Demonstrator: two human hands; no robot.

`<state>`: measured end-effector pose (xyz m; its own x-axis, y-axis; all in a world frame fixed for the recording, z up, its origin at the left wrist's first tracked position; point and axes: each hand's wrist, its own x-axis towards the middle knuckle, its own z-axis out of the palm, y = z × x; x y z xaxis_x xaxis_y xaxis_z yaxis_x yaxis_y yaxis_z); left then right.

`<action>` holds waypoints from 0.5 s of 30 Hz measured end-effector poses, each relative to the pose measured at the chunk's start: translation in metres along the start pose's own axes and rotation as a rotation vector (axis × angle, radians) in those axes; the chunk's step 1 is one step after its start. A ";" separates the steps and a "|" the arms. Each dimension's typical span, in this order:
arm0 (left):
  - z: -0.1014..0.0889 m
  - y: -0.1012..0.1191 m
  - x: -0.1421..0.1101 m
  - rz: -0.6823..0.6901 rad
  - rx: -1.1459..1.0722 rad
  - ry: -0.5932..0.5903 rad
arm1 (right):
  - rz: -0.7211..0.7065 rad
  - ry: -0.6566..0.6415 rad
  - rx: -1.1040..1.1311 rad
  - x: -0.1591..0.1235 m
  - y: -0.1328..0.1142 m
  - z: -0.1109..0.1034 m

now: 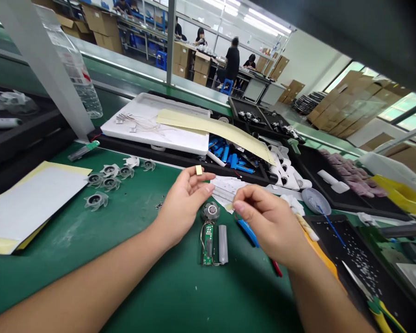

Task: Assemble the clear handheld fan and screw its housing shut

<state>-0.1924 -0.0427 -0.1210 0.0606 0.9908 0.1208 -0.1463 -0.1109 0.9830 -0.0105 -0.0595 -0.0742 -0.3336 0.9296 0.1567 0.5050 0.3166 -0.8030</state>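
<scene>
My left hand (182,203) is raised over the bench with curled fingers, and a small yellow square pad (198,170) sits at its fingertips. To the right, my right hand (268,222) has thumb and index finger pinched together; what is between them is too small to make out. Below and between the hands lies a wired assembly: a round grey fan motor (211,211), a green circuit board (208,245) and a grey cylindrical battery (223,244). Partly behind my right hand lies a blue battery (247,232). Printed paper (223,188) lies beyond the hands.
Clear fan impellers (110,170) and a paper stack (34,203) lie left. A white foam tray (152,115) holds wires; blue batteries (229,155) fill the bin behind. Scissors (367,291) and a black mat (357,254) with tiny parts are right. A bottle (76,69) stands back left.
</scene>
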 end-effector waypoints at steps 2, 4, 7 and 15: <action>-0.005 -0.006 0.006 0.031 0.136 -0.044 | -0.019 -0.233 -0.127 0.004 -0.002 -0.003; -0.010 -0.012 0.010 0.024 0.235 -0.120 | -0.034 -0.380 -0.224 0.007 -0.003 0.000; -0.012 -0.020 0.014 -0.022 0.344 -0.235 | -0.017 -0.473 -0.311 0.008 -0.001 0.008; -0.010 -0.023 0.019 -0.103 0.388 -0.327 | 0.075 -0.575 -0.541 0.009 0.003 0.018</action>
<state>-0.1982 -0.0203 -0.1424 0.3703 0.9289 -0.0033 0.2497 -0.0961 0.9635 -0.0264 -0.0534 -0.0862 -0.5676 0.7554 -0.3272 0.8101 0.4418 -0.3853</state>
